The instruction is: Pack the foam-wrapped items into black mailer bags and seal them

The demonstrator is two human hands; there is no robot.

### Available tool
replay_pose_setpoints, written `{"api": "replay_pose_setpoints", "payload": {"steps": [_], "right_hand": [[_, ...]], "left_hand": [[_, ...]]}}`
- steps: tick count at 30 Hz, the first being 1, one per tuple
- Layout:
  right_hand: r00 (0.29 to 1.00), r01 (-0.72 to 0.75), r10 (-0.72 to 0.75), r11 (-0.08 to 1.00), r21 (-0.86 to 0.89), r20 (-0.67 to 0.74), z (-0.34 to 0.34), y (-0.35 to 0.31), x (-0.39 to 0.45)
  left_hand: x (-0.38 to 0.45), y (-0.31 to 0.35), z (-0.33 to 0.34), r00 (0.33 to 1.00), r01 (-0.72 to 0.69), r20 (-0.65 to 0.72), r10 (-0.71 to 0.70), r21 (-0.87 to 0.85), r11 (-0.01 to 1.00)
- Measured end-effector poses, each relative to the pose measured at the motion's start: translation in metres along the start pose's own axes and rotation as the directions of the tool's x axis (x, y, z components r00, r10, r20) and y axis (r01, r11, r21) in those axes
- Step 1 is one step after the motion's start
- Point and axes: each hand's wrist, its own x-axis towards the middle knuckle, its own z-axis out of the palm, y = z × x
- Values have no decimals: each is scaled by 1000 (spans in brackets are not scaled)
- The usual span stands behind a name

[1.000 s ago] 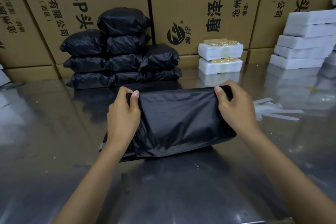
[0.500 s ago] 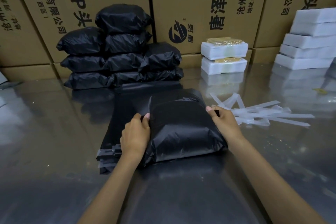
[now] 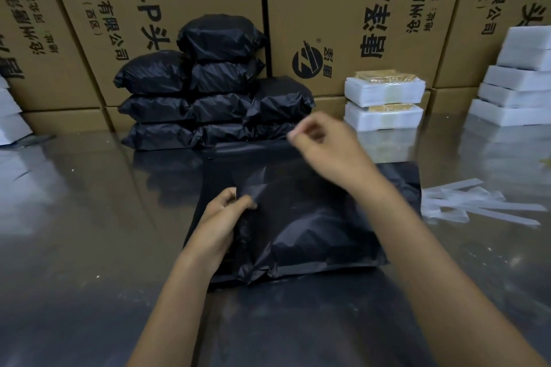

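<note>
I am seeing a black bag (image 3: 313,235), brown boxes (image 3: 343,9) showing black letters, white foam blocks (image 3: 384,95), a shiny grey table (image 3: 74,232).

Mailer bag (image 3: 313,235) is sitting mid-frame on the table (image 3: 74,232), packed bags (image 3: 214,89) piling up behind it, foam-wrapped items (image 3: 384,101) stacking upper right, peeled strips (image 3: 477,205) lying at right

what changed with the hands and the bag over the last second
The right hand let go of the black mailer bag's right edge and rose up and away toward the left, fingertips pinched; whether it holds a strip is too blurred to tell. The left hand slid toward the near left corner and grips the bag there. The sealed black bags, foam-wrapped items and peeled strips stayed put.
</note>
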Motion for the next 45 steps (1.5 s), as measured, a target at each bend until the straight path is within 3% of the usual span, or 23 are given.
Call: {"api": "replay_pose_setpoints", "payload": {"steps": [3,9,13,18,35,41,45], "right_hand": [[954,-46,12,993,106,301,49,-4,-1],[953,-55,-27,964,259,303,62,15,-7],[914,17,-113,970,242,390,56,17,-13],[878,48,-167,963,266,449,50,18,-15],[883,132,-272,926,353,383,46,17,-22],[946,68,-194,902,427,258,47,19,-18],[976,110,-171,918,380,133,50,20,-17]], "left_hand": [[0,2,-2,994,-108,-3,108,-3,994],[3,2,-3,935,-355,-30,353,-80,932],[-1,4,-4,875,-477,-50,482,78,875],[-7,12,1,748,-620,-76,659,274,735],[-9,10,2,801,-565,-102,589,197,802],[-7,12,3,828,-527,-100,551,193,827],[-6,12,2,845,-500,-97,526,204,841]]}}
